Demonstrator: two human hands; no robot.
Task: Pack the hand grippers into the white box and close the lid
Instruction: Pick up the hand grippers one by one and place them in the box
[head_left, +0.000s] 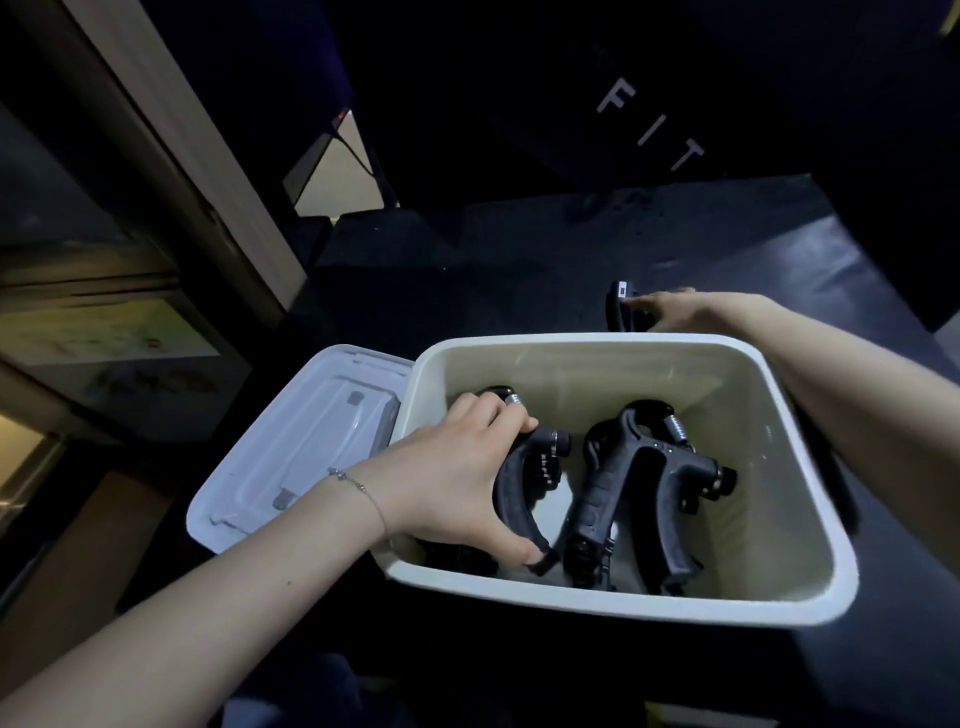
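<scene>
— Where are the grippers, taking the white box (810, 597) as the mark?

— Two lie inside it. The left hand (457, 467) reaches over the box's left wall and grasps one black hand gripper (524, 499) by its handle; a second gripper (644, 499) lies free beside it, toward the box's right wall.

— And the right hand (691, 312)?

— Beyond the box's far rim, on a third gripper (621, 312) on the dark surface (519, 270). It's blurred; I cannot tell whether the fingers have clasped it.

— The lid (291, 452)?

— Open, lying inside-up against the box's left side
</scene>
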